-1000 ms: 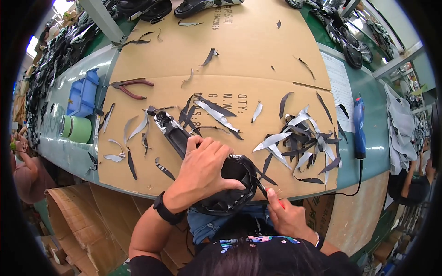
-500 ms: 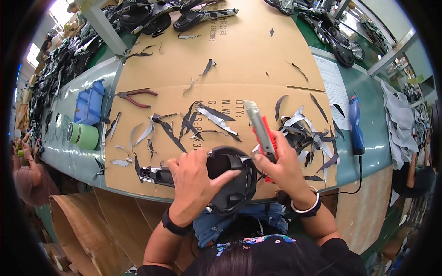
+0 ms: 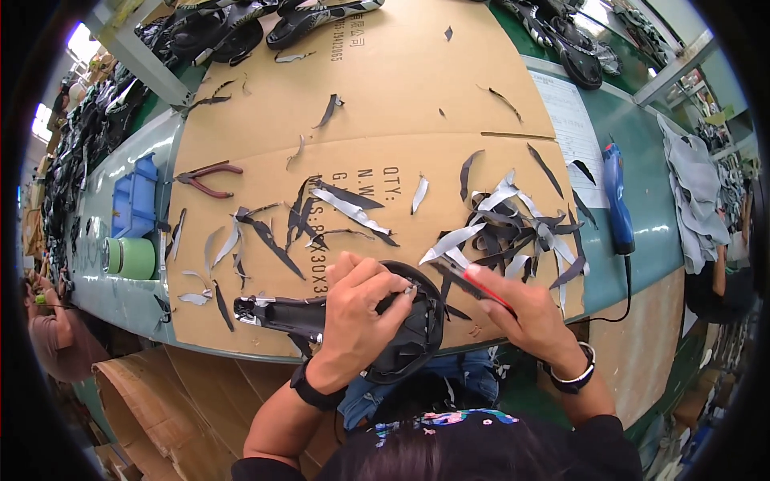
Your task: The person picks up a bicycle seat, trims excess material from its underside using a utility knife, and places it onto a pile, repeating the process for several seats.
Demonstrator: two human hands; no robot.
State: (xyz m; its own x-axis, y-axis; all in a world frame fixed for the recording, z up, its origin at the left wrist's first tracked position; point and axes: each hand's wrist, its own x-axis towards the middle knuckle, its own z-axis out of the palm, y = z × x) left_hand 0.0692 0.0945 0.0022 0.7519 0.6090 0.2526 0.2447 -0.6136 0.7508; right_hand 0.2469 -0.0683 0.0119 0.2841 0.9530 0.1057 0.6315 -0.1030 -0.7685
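The black saddle [image 3: 421,330] lay hollow side up at the near edge of the worktop [image 3: 654,210], its narrow nose pointing left over the cardboard sheet [image 3: 393,104] and its wide end overhanging the edge above the person's lap. The left hand [image 3: 362,309] had its grip closed on the saddle about the middle, thumb and forefinger drawn together over the hollow; what exactly lay between those fingertips was too small to tell. The right hand [image 3: 525,313] had its grip wrapped round a red-handled utility knife [image 3: 472,282], the blade pointing up and left, just beyond the saddle's wide rim.

The saddle looked light for its bulk, with a stiff shell under a softer, smooth cover that probably slid a little under the fingers. The rim of the wide end seemed the surest hold, curved and thick enough to pinch; the slim nose looked better suited to steadying, and a hold well away from the blade the wiser one.

Near the knife lay a heap of grey and black strips [image 3: 513,228]. Pliers [image 3: 220,167] lay farther left, near a blue tray [image 3: 135,200] and a green container [image 3: 138,258], and a blue corded tool [image 3: 616,200] lay to the right.
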